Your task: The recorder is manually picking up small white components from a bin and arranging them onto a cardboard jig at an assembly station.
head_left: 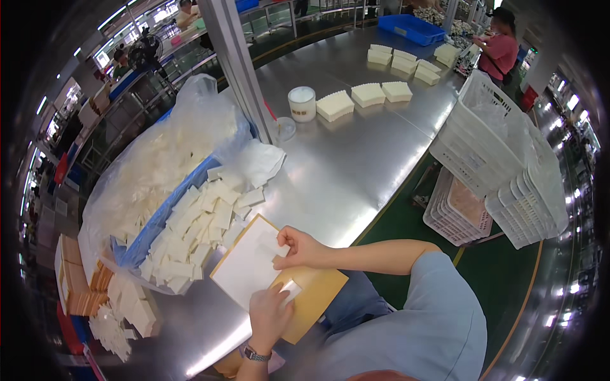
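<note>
A tan sheet or board with a white sheet over its far-left part lies slanted across the table's front edge. My left hand, with a watch on the wrist, rests over its near side, fingers closed on a small glossy white piece. My right hand is above the white sheet's right side. Its thumb and forefinger are curled near a thin, pale, translucent piece, too faint to make out clearly. Left of the sheet lies a heap of cream-white flat pieces, spilling from a blue bin lined with clear plastic.
A metal post stands beyond the bin. Farther along the steel table are a white tub, stacks of cream pieces and a blue tray. White crates stand on the right; a person works behind them.
</note>
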{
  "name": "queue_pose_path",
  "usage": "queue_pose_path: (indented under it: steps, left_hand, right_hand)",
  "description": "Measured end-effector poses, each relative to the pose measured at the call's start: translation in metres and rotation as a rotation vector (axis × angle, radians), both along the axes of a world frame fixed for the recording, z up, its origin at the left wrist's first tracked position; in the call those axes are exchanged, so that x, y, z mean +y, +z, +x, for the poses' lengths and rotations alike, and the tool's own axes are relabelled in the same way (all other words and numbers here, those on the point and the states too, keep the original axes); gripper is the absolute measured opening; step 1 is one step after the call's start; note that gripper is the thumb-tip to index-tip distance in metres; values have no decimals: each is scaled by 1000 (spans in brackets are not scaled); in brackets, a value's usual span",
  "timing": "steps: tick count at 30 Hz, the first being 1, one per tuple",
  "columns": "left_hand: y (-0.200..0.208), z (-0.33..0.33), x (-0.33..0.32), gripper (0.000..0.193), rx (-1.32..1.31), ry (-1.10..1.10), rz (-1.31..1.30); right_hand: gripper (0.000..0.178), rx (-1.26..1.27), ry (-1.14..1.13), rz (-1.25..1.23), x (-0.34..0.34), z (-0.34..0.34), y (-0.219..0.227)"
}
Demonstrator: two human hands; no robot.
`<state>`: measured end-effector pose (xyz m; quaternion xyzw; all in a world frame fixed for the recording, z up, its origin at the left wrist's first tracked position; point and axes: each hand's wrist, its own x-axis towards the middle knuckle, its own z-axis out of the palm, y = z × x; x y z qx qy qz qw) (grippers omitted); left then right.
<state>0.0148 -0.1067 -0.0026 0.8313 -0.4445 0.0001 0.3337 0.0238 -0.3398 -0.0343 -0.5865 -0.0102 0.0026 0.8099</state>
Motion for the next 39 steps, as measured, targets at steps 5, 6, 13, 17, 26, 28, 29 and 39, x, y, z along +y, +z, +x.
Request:
queue_pose_path:
  steps: [5, 6, 13, 17, 26, 28, 29, 39]
  left_hand:
    - [-3, -8, 21, 55, 83, 40, -20]
    - [-9, -7, 24, 60, 126, 51, -12]
    - [-17, 4, 16, 65, 206, 164, -136]
    - [-20, -5, 20, 73, 253, 153, -212]
    - [-21, -5, 22, 79, 225, 137, -229]
    - [-21, -5, 22, 79, 232, 130, -226]
    - [-21, -5, 22, 78, 232, 129, -223]
    - [-20, -4, 21, 75, 206, 133, -214]
  right_hand:
    - [27, 44, 45, -68, 7, 7, -22]
    - [23, 6, 25, -113, 6, 7, -28]
    - [21, -70, 138, -171, -17, -23, -6]
    - [32, -228, 263, -474, -10, -37, 8]
    - [45, -405, 259, -792, 8, -41, 13]
    - [46, -404, 255, -810, 8, -40, 13]
    - [47, -404, 258, -820, 8, -40, 13]
    - [46, -416, 269, -804, 6, -37, 13]
